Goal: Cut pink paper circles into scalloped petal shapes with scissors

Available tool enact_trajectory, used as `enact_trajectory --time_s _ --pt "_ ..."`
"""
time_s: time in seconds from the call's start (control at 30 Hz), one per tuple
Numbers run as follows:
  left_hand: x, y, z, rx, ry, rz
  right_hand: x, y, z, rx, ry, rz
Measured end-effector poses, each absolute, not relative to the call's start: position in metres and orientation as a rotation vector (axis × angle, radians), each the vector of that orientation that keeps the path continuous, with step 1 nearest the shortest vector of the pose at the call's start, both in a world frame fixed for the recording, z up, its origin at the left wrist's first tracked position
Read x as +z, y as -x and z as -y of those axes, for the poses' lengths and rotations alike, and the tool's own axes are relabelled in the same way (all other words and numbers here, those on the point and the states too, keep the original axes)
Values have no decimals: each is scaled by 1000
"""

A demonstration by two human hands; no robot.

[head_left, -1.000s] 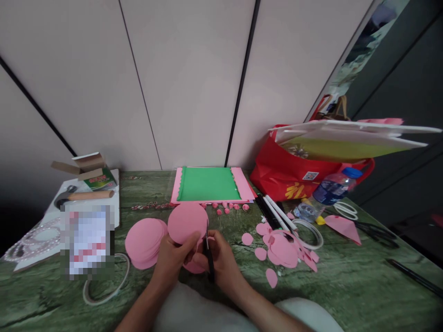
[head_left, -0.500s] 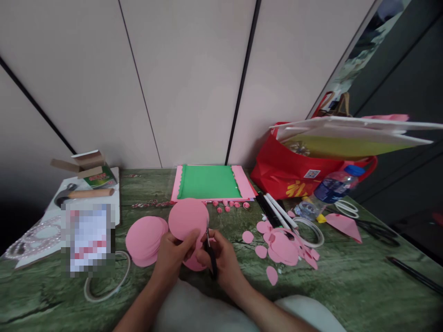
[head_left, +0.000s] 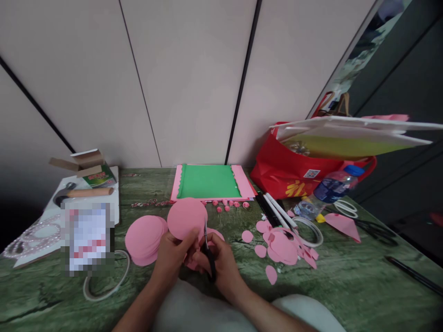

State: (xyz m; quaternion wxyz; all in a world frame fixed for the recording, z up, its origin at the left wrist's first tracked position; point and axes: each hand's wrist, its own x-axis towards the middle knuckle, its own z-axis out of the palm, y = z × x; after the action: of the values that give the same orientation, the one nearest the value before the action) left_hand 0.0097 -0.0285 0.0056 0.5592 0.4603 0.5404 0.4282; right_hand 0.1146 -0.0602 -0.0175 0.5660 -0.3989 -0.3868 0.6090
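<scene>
A round pink paper disc is pinched between the thumb and fingers of my left hand. My right hand grips a pair of scissors with black handles, its blades pointing up along the disc's right edge. More pink paper shows behind the blades and right fingers; whether it joins the disc I cannot tell. To the left of my left hand lies a stack of pink paper discs. Loose pink cut pieces are heaped right of my right hand.
A green and pink sheet lies at the back, with small pink rolled pieces before it. On the right are a red bag, a water bottle, white pens and a tape roll. A hammer and another tape roll lie left.
Pink paper now shows to the right of the blades, above my right fingers, and less shows below my hands. Both hands keep their grip and have barely moved.
</scene>
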Motion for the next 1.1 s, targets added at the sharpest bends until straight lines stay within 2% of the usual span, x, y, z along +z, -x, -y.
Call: enact_trajectory --time_s 0.47,1.1 --pt "12 -10 30 960 -1201 -1310 -28 -118 57 1333 920 930" --pt "11 -9 29 1034 -1136 -1280 -17 -121 57 1411 987 902"
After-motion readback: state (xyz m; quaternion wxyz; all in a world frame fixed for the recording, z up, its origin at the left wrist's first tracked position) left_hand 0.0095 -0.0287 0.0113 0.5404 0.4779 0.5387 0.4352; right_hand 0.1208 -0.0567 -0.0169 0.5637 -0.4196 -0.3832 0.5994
